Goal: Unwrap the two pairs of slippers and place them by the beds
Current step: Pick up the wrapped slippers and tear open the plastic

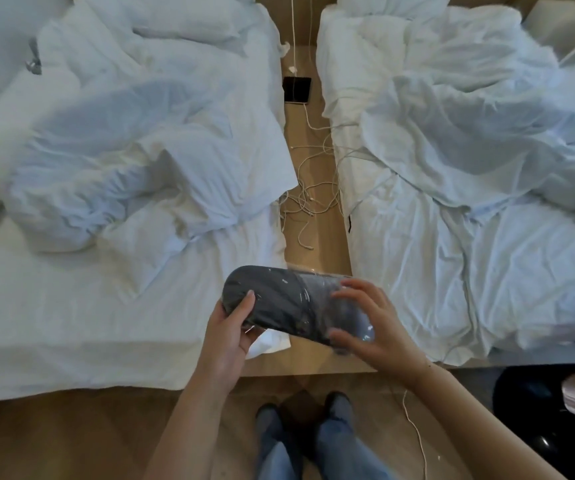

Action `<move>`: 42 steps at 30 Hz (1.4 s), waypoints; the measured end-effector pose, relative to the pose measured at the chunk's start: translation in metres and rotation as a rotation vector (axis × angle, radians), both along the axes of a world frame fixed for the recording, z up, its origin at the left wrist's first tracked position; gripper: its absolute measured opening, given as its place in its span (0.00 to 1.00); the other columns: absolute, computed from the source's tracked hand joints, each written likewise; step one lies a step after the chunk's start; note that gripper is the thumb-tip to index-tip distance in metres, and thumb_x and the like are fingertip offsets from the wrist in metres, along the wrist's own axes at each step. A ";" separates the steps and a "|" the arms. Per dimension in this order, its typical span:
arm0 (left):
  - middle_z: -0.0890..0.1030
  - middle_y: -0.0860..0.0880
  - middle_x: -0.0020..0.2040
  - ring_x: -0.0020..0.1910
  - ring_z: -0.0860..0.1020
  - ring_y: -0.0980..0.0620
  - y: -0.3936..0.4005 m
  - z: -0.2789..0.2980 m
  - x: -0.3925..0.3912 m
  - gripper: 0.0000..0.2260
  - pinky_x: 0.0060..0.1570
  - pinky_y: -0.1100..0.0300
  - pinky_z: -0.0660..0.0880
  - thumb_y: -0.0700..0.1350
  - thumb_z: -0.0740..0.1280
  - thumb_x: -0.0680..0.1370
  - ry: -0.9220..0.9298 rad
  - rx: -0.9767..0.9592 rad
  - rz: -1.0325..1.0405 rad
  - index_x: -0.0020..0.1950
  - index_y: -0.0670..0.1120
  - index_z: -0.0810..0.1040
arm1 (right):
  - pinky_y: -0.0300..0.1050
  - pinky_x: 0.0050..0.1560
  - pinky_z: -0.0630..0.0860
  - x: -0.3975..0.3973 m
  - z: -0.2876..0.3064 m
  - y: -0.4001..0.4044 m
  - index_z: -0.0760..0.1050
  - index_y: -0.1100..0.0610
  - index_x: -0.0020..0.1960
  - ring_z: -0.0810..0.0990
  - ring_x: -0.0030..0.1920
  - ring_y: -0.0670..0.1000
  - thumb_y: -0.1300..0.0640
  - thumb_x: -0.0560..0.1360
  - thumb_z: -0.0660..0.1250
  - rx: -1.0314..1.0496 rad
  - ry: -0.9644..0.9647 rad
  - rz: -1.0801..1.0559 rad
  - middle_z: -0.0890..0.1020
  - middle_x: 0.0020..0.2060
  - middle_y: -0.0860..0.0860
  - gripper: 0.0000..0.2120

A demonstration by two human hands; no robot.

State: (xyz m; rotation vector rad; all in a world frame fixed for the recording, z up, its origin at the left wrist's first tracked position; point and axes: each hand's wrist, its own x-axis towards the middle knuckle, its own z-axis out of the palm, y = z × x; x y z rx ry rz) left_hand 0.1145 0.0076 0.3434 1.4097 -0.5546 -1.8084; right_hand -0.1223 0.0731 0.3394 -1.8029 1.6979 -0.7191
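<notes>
Legs: jeans point(338, 441) and dark shoes on the wood floor point(89, 434), directly below the slipper pack.
Slipper pack: dark slippers in clear plastic wrap point(296, 303), held level in the air over the foot of the gap between the beds, wrap still on.
Left hand point(230, 332): closed on the pack's left end, thumb on top.
Right hand point(371, 323): fingers curled round the pack's right end, gripping the plastic.
Left bed point(71, 323): just left of the pack, white duvet rumpled.
Right bed point(452, 271): just right of the pack, bedding rumpled.
Cables point(308, 199): white tangle on the floor beyond the pack.
Phone point(296, 90): dark, flat on the floor, farther beyond the cables.
</notes>
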 end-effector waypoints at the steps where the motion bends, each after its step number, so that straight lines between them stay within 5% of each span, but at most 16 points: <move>1: 0.80 0.44 0.62 0.58 0.80 0.46 0.002 0.002 0.001 0.21 0.60 0.46 0.76 0.47 0.70 0.74 0.005 -0.023 -0.029 0.66 0.47 0.73 | 0.49 0.69 0.66 -0.003 0.002 -0.004 0.68 0.44 0.65 0.66 0.68 0.45 0.36 0.71 0.64 -0.006 -0.018 -0.067 0.68 0.67 0.43 0.26; 10: 0.80 0.43 0.61 0.57 0.82 0.46 0.009 -0.003 0.010 0.17 0.58 0.49 0.79 0.44 0.66 0.77 0.050 -0.045 -0.026 0.67 0.46 0.73 | 0.51 0.58 0.76 -0.015 0.006 -0.033 0.76 0.54 0.60 0.77 0.53 0.47 0.50 0.74 0.69 0.186 -0.132 -0.079 0.79 0.52 0.49 0.16; 14: 0.80 0.43 0.60 0.58 0.80 0.44 0.010 -0.002 0.014 0.19 0.58 0.48 0.78 0.44 0.69 0.74 -0.087 -0.097 -0.034 0.65 0.47 0.73 | 0.51 0.54 0.78 -0.017 0.010 -0.044 0.78 0.55 0.56 0.79 0.51 0.49 0.54 0.73 0.70 0.202 -0.189 -0.028 0.80 0.49 0.52 0.13; 17: 0.81 0.44 0.57 0.57 0.81 0.44 0.008 0.000 0.017 0.16 0.60 0.44 0.77 0.44 0.70 0.74 -0.229 -0.155 -0.059 0.62 0.47 0.76 | 0.45 0.53 0.77 -0.019 0.011 -0.053 0.78 0.54 0.55 0.79 0.50 0.48 0.56 0.74 0.70 0.189 -0.190 0.014 0.81 0.48 0.49 0.11; 21: 0.79 0.45 0.59 0.57 0.80 0.46 0.000 0.003 0.021 0.14 0.54 0.51 0.80 0.39 0.67 0.76 -0.151 -0.160 -0.019 0.61 0.48 0.74 | 0.30 0.50 0.73 -0.021 0.013 -0.061 0.77 0.51 0.58 0.77 0.51 0.39 0.54 0.76 0.67 0.214 -0.194 0.046 0.79 0.49 0.40 0.11; 26: 0.79 0.45 0.57 0.55 0.79 0.48 -0.006 0.001 0.023 0.11 0.42 0.62 0.82 0.37 0.62 0.79 -0.058 -0.141 0.090 0.59 0.47 0.75 | 0.32 0.44 0.73 -0.034 0.016 -0.065 0.74 0.49 0.64 0.78 0.54 0.43 0.46 0.78 0.60 0.333 -0.496 -0.334 0.81 0.54 0.47 0.16; 32: 0.79 0.47 0.58 0.57 0.78 0.48 -0.005 -0.006 0.026 0.12 0.44 0.60 0.82 0.37 0.62 0.79 -0.036 -0.100 0.146 0.62 0.47 0.74 | 0.37 0.40 0.78 -0.031 0.009 -0.059 0.82 0.57 0.50 0.82 0.48 0.52 0.54 0.77 0.66 0.325 -0.730 -0.525 0.84 0.45 0.54 0.09; 36: 0.79 0.44 0.58 0.58 0.79 0.44 -0.004 -0.010 0.024 0.14 0.46 0.57 0.82 0.35 0.62 0.79 0.017 -0.030 0.181 0.63 0.45 0.74 | 0.32 0.37 0.78 -0.023 0.012 -0.065 0.82 0.60 0.49 0.81 0.44 0.50 0.55 0.76 0.66 0.222 -0.728 -0.623 0.84 0.43 0.54 0.10; 42: 0.78 0.43 0.61 0.59 0.78 0.43 -0.005 -0.012 0.026 0.13 0.57 0.50 0.75 0.41 0.63 0.79 -0.082 -0.017 0.129 0.64 0.47 0.73 | 0.41 0.46 0.78 -0.017 0.017 -0.076 0.81 0.59 0.49 0.81 0.44 0.50 0.55 0.77 0.65 0.169 -0.713 -0.650 0.84 0.42 0.53 0.09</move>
